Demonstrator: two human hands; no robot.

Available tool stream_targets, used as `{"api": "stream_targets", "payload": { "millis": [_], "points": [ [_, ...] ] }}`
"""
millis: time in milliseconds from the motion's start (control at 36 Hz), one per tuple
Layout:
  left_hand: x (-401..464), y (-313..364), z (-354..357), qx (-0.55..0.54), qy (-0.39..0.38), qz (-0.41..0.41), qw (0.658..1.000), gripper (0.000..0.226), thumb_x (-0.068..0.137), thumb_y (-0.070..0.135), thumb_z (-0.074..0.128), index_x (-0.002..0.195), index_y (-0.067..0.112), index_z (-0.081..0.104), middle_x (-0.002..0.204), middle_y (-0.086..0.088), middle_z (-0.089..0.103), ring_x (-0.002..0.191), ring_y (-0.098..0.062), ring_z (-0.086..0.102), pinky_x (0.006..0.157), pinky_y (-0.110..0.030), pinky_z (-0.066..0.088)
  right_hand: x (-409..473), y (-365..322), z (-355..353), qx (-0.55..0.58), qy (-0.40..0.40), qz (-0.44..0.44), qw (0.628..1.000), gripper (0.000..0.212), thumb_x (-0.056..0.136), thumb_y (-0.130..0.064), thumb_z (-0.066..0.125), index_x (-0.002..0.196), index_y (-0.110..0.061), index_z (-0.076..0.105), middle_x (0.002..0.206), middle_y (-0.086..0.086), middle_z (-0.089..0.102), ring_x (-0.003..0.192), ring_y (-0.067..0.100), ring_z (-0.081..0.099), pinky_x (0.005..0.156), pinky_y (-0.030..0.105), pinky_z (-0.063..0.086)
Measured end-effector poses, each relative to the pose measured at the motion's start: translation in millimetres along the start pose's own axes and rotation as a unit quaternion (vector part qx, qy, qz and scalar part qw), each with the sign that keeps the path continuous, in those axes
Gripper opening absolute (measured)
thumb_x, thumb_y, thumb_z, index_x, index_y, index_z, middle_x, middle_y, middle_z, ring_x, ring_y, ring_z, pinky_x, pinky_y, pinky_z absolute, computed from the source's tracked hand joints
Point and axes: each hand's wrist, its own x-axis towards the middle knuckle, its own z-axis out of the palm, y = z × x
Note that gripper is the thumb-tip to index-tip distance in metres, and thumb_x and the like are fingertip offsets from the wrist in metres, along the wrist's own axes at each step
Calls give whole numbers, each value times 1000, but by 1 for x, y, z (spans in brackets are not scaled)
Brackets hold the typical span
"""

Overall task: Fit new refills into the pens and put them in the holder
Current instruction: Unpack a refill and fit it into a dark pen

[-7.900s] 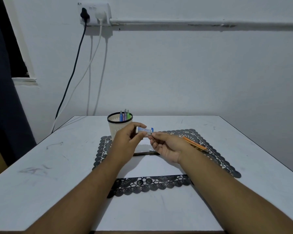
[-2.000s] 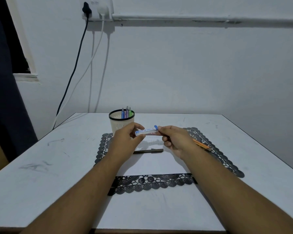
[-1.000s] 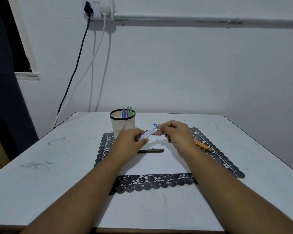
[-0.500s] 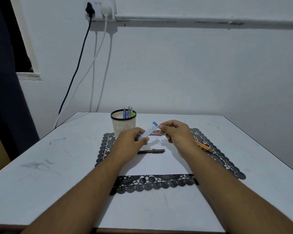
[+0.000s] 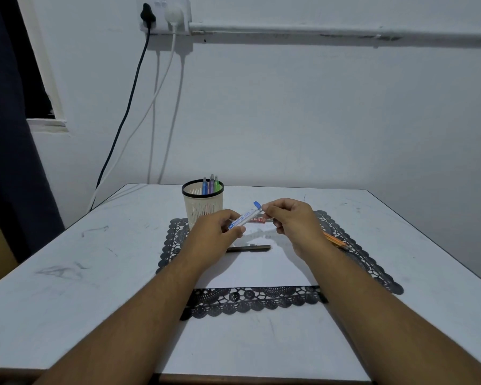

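Since two seconds ago the refill tube (image 5: 245,217) has been tipped from level to a slant, its blue cap (image 5: 257,204) raised toward the far edge of the counter (image 5: 67,273); over the last half second it has hardly been shifted. The lower end of the tube is pinched between the thumb and curled fingers of the left hand (image 5: 215,232), and the upper end, just below the cap, is pinched by the fingertips of the right hand (image 5: 292,220), so both sets of fingers are closed narrowly on the same tube. The tube is held above the middle of the white sheet (image 5: 261,268), which is laid over a black lace mat (image 5: 372,270) at the centre of the counter. A dark pen (image 5: 250,248) is seen lying flat on the sheet, just nearer than the hands. A small red item (image 5: 257,219) lies behind the tube, partly hidden. An orange pen (image 5: 336,240) rests on the mat by the right wrist. The mesh holder (image 5: 202,204) stands at the far left corner of the mat, with blue, purple and green pens (image 5: 211,185) upright inside it.
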Motion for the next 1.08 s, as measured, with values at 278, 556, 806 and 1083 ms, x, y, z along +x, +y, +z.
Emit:
{"api": "stream_targets", "payload": {
  "millis": [278, 556, 806, 1083],
  "points": [
    [0, -1, 0, 4, 0, -4, 1000, 10, 95, 30, 71, 104, 34, 72, 83, 11, 75, 75, -17, 68, 62, -29, 47, 3, -1, -6, 31, -40, 25, 998, 5, 91, -8, 76, 90, -9, 82, 81, 11, 66, 62, 11, 46, 56, 21, 42],
    [1, -2, -1, -1, 2, -4, 1000, 11, 95, 28, 71, 105, 34, 72, 82, 12, 75, 74, -18, 68, 62, -29, 47, 6, 1, -9, 28, -74, 53, 996, 11, 92, 1, 72, 98, -3, 80, 87, 17, 71, 63, 12, 49, 55, 22, 42],
    [3, -6, 0, 8, 2, -1, 1000, 13, 95, 28, 70, 106, 36, 73, 81, 14, 75, 72, -15, 66, 62, -30, 46, 5, 0, -10, -16, -76, 45, 996, 11, 93, -2, 71, 99, -5, 80, 102, 25, 74, 65, 13, 52, 57, 23, 45],
    [5, -8, 0, 15, 1, 11, 1000, 14, 95, 29, 71, 107, 35, 74, 77, 11, 68, 65, -5, 56, 62, -30, 44, 4, -5, -16, -23, -79, 24, 996, 8, 86, -4, 79, 94, -3, 76, 98, 24, 76, 58, 12, 48, 59, 26, 43]
  ]
}}
